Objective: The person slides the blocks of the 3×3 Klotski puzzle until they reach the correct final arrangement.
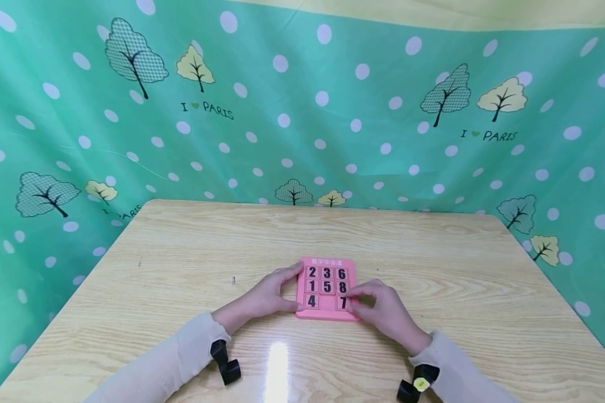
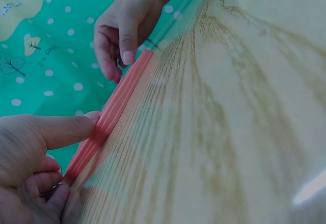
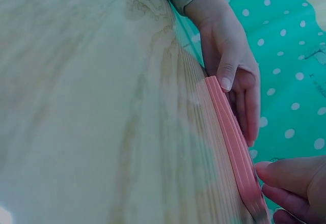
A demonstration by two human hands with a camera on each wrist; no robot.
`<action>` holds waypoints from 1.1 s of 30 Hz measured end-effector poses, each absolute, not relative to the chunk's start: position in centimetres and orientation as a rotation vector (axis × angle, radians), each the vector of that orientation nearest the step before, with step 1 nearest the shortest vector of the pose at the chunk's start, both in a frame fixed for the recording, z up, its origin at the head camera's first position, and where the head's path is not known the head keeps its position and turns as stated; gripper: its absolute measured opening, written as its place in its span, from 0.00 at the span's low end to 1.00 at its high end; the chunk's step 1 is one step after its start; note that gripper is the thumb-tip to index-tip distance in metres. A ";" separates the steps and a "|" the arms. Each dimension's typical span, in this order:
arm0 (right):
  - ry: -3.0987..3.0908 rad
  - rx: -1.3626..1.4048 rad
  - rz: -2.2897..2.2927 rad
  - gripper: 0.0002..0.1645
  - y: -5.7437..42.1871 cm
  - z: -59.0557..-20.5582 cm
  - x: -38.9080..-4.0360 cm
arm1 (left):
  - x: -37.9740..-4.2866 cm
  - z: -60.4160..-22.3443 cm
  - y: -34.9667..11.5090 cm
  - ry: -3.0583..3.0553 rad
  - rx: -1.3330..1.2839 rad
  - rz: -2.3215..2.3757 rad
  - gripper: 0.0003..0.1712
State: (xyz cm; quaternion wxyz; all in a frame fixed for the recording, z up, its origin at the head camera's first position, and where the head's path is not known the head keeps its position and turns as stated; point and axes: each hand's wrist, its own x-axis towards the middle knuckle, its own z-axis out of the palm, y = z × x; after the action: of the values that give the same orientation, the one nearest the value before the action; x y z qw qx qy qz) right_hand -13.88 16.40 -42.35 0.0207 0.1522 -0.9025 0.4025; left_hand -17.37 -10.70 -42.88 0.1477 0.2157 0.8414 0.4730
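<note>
A pink sliding number puzzle [image 1: 327,315] lies flat on the wooden table, its tiles reading 2 3 6, 1 5 8, then 4 and 7 with a bare slot between these two. My left hand [image 1: 266,292] holds the puzzle's left side, thumb at the lower corner and fingers toward the upper one. At the right side, my right hand [image 1: 387,312] has its index fingertip at tile 8 and its thumb beside tile 7. From the left wrist view, the puzzle's edge [image 2: 114,109] shows low, with the right hand [image 2: 127,28] bent over its far end.
The light wood table [image 1: 191,240] stretches around the puzzle, with a bright light reflection [image 1: 277,372] near its front. A green dotted cloth [image 1: 302,112] hangs behind. Black wrist mounts [image 1: 224,362] sit on both grey sleeves.
</note>
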 end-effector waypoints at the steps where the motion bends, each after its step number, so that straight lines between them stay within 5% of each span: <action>1: -2.803 0.456 1.250 0.17 16.4 -42.3 -13.8 | -17.4 -42.9 -10.7 2.420 0.623 1.360 0.52; 33: -2.770 0.551 1.256 0.14 15.7 -42.8 -14.1 | -17.5 -43.0 -10.7 2.419 0.623 1.354 0.52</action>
State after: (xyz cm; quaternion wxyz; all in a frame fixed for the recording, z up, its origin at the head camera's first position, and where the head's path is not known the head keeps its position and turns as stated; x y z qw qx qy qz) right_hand -14.14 15.73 -42.80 0.0253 0.1781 -0.8959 0.4062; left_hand -17.50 -10.72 -42.96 0.1496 0.2168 0.8419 0.4710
